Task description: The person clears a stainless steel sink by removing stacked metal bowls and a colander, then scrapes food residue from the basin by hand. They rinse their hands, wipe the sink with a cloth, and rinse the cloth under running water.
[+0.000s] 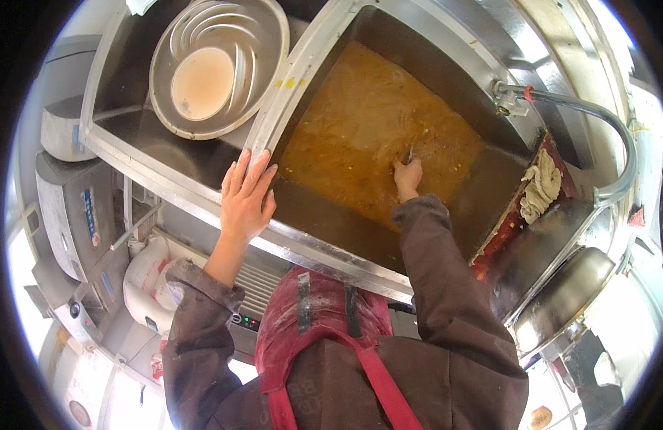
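Murky orange-brown water [358, 118] with small floating bits stands in the right basin of a stainless steel sink [331, 244]. My right hand [408, 176] reaches down at the water, its fingers closed around a thin metal utensil [410, 154], mostly hidden below the surface. My left hand [247, 196] lies palm down with fingers spread on the corner where the divider meets the front rim, holding nothing. In the left basin, beyond this hand, a large round metal bowl [218, 126] holds several nested pieces of metalware and a bowl of cloudy liquid [202, 83].
A curved metal faucet [589, 107] rises at the right. A crumpled cloth [541, 185] lies on a red ledge beside the basin, with a metal pan [562, 298] farther right. White sacks [146, 274] and metal appliances [68, 215] are at the left.
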The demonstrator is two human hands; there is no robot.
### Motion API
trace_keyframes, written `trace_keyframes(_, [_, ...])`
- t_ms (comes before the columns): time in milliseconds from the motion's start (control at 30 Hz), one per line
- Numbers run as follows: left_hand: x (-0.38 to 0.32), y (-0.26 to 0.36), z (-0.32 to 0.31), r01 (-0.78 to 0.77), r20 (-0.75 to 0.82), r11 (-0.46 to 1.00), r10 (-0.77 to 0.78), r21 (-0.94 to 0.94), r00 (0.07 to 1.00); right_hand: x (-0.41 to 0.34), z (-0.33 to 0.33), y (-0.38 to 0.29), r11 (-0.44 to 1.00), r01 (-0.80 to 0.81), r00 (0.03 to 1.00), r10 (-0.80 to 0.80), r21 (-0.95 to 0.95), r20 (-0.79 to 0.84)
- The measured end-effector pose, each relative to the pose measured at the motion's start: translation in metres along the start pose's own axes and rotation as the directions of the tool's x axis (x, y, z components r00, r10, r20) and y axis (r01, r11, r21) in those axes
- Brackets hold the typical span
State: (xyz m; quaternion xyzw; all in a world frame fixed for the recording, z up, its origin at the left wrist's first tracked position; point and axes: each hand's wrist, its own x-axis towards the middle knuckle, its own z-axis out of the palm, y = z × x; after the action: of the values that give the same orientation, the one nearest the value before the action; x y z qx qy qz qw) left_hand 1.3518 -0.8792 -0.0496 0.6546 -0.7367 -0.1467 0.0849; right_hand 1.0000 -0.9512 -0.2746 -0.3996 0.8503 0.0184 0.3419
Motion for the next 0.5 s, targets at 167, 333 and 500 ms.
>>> trace_keyframes(167, [0.001, 0.0, 0.001, -0.012, -0.049, 1.0, 0.012, -0.003, 0.999, 0.007, 0.03, -0.038, 0.999, 0.031, 0.995, -0.029, -0.021, 0.091])
trace_keyframes(333, [-0.001, -0.003, 0.003, -0.02, -0.061, 1.0, 0.019, -0.022, 0.998, 0.003, 0.043, -0.042, 0.981, 0.184, 0.979, -0.188, -0.063, -0.073])
trace_keyframes(500, [-0.001, -0.006, 0.002, -0.021, -0.079, 0.999, 0.018, -0.039, 0.997, -0.016, 0.012, -0.022, 0.985, 0.137, 0.952, -0.159, 0.101, 0.261])
